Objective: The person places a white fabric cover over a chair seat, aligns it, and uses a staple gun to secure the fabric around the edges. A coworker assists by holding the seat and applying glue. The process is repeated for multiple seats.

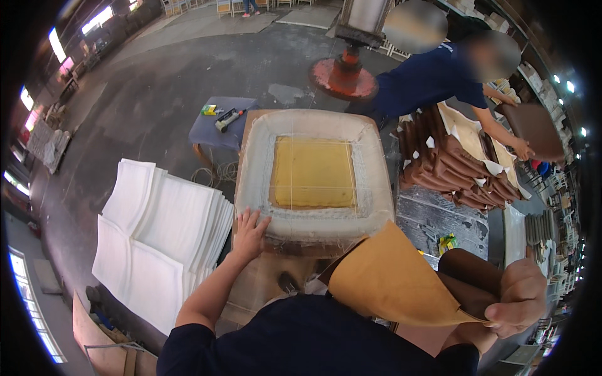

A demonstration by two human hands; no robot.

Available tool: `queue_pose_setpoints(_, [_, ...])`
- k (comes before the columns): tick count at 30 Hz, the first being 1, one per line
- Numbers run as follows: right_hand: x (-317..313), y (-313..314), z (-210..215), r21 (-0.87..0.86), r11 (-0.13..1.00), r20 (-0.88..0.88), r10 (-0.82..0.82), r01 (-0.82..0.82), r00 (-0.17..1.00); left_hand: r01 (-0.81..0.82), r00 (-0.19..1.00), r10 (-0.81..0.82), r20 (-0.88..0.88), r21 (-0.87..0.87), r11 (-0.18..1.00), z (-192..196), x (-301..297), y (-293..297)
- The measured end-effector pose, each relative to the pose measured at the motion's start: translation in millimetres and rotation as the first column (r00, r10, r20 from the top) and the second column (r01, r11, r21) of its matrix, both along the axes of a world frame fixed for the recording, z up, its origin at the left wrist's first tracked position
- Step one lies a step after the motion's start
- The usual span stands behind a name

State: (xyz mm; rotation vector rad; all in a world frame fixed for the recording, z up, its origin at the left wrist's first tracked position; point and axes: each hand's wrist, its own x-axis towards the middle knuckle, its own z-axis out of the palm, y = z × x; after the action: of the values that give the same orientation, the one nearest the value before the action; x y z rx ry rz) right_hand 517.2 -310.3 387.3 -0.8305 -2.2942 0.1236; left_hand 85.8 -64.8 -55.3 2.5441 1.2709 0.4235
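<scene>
In front of me stands a squarish block with a pale, cloth-covered padded rim [254, 169] and a yellow sunken middle [313, 172]. Thin threads cross it. My left hand [249, 237] lies on its near left corner, fingers spread, holding nothing. Off to the lower right, my right hand [519, 296] pinches the edge of a leather-like sheet [389, 276], tan on one side and dark brown on the other. The sheet hangs folded between that hand and the block's near right corner, and hides part of that corner.
Stacked white padding sheets [160, 219] sit left of the block. Behind them, a blue-topped stool [219, 128] carries a tool [231, 120]. At right, a co-worker [433, 78] holds a brown seat pad [533, 131] beside piled brown covers [439, 156]. A red-based post [345, 78] stands beyond.
</scene>
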Motion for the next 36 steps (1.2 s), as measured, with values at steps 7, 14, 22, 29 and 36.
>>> queue_pose_setpoints(7, [-23.6, 37.2, 17.1, -0.068, 0.984, 0.082, 0.169, -0.163, 0.982, 0.048, 0.999, -0.047, 0.021, -0.065, 0.997, -2.2, -16.5, 24.3])
queue_pose_setpoints(14, [-48.0, 45.8, 27.5, 0.122, 0.992, 0.073, 0.003, -0.012, 0.997, 0.206, 0.876, 0.066, 0.478, -0.494, 0.845, 23.7, 5.4, 21.3])
queue_pose_setpoints(22, [-71.0, 53.5, 12.6, 0.12, 0.894, -0.161, -0.411, 0.431, 0.897, 0.895, 0.391, 0.528, 0.754, -0.446, -0.027, 109.3, 42.4, -20.2])
queue_pose_setpoints(29, [-30.4, 43.9, 48.5, -0.402, 0.878, 0.169, -0.209, 0.261, 0.963, 0.272, 0.097, 0.423, 0.901, -0.433, 0.859, 239.0, -95.6, -61.2])
queue_pose_setpoints(36, [4.4, 196.2, -44.0, -0.66, 0.675, 0.264, -0.204, 0.331, 0.943, 0.251, 0.512, 0.292, 0.808, -0.466, 0.848, 239.9, -78.0, 79.0])
